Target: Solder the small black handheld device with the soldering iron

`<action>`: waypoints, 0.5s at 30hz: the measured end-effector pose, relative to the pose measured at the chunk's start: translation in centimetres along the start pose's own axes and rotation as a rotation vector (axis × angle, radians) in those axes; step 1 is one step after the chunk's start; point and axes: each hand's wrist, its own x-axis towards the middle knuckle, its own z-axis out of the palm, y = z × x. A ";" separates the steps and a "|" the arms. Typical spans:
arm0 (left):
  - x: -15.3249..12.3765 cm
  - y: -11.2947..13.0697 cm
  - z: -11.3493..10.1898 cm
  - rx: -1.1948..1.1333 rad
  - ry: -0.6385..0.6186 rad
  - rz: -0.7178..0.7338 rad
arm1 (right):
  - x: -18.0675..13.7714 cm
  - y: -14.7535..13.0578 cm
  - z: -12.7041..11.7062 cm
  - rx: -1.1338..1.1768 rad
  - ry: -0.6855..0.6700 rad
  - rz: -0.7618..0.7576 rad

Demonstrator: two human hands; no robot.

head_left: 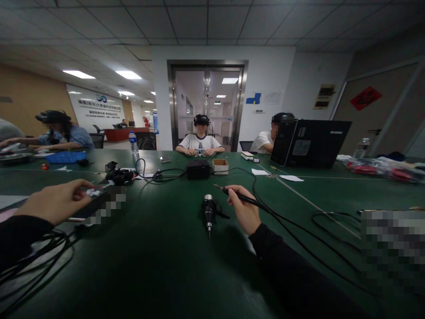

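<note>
My right hand [245, 208] is closed round the black handle of a soldering iron [244, 196]. Its thin metal tip points left and away from me, above the green table. A black, pen-shaped tool [208, 215] with a silver cap and a narrow metal point lies left of that hand, apart from it. At the left, my left hand [58, 199] has its thumb and fingers pinched together at a small white object [94, 192], whose kind I cannot make out. Under those fingers is a dark flat device [96, 206], partly blurred.
A black box [198, 169] and a small open carton [220, 166] stand ahead. Black cables [292, 228] trail right; more coil at lower left. A black computer case [312, 142] stands back right, a water bottle [133, 144] back left. Several people sit around the table [149, 266].
</note>
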 end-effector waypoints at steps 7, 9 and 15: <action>-0.4 6.8 1.4 0.060 -0.142 0.210 | 0.3 0.5 -0.1 -0.001 0.002 -0.017; 0.4 7.2 2.2 0.075 -0.135 0.240 | 0.4 0.6 -0.1 0.000 0.006 -0.014; 2.3 8.3 3.9 0.167 -0.155 0.254 | 0.4 0.2 0.0 0.003 0.002 -0.010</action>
